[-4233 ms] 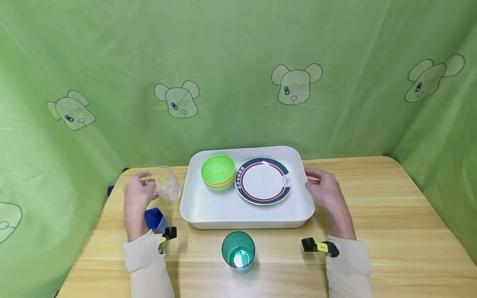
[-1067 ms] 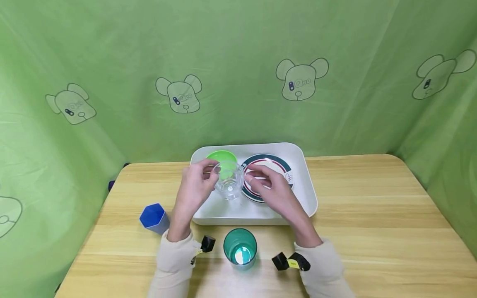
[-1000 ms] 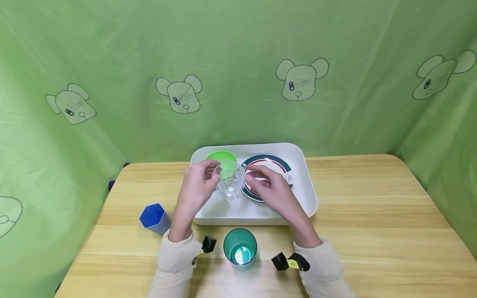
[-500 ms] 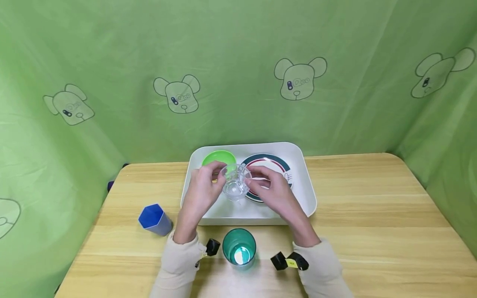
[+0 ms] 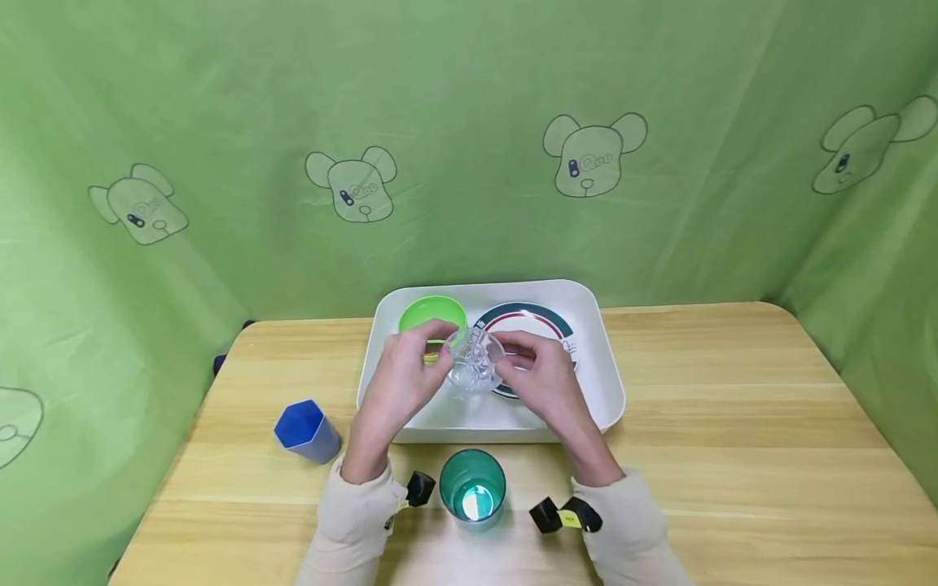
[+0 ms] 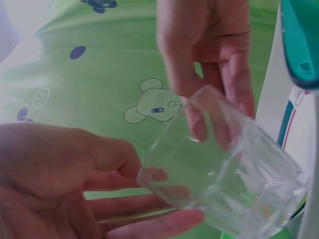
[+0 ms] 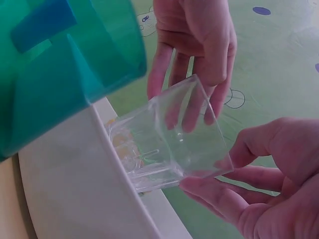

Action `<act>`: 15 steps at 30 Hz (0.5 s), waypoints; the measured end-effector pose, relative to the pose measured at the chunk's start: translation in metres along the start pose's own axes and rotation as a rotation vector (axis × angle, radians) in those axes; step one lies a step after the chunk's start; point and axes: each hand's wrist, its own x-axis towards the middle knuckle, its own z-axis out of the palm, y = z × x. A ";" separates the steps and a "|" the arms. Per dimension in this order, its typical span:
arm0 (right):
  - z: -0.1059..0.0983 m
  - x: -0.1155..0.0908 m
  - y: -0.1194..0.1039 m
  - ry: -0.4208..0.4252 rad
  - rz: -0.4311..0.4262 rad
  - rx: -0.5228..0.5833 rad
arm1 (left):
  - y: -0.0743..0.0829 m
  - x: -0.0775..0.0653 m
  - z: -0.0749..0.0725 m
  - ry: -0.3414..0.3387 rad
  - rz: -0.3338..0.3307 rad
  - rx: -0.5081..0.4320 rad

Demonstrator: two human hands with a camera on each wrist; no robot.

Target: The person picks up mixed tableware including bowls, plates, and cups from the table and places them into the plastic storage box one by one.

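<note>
Both hands hold a clear cup (image 5: 475,360) above the white tray (image 5: 487,417). My left hand (image 5: 410,366) pinches its rim from the left, thumb and fingers on either side of the wall. From the right, my right hand (image 5: 541,376) pinches the opposite side of the rim. In the left wrist view, the see-through cup (image 6: 224,164) has a squarish mouth and a thick, faceted base. Behind the hands lie a green bowl (image 5: 432,311), with a yellow edge under it, and a white plate (image 5: 523,319) with a dark green and red border, partly covered.
A teal cup (image 5: 472,488) stands in front of the tray, between the forearms. Left of the left wrist is a blue hexagonal cup (image 5: 308,431). The wooden table (image 5: 733,423) meets a green curtain (image 5: 469,163) at the back.
Earlier the left hand held the clear cup left of the tray while the right hand was at the tray's right edge. Both now hold it over the tray, shifted slightly right this last second.
</note>
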 end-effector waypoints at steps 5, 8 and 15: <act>0.003 0.001 0.005 -0.007 0.035 -0.013 | 0.000 -0.003 -0.005 -0.066 0.030 -0.027; 0.006 0.002 0.008 -0.014 0.055 -0.007 | -0.002 -0.004 -0.009 -0.086 0.036 -0.028; 0.009 0.002 0.008 0.010 0.064 -0.003 | -0.012 -0.006 -0.028 -0.074 -0.011 -0.013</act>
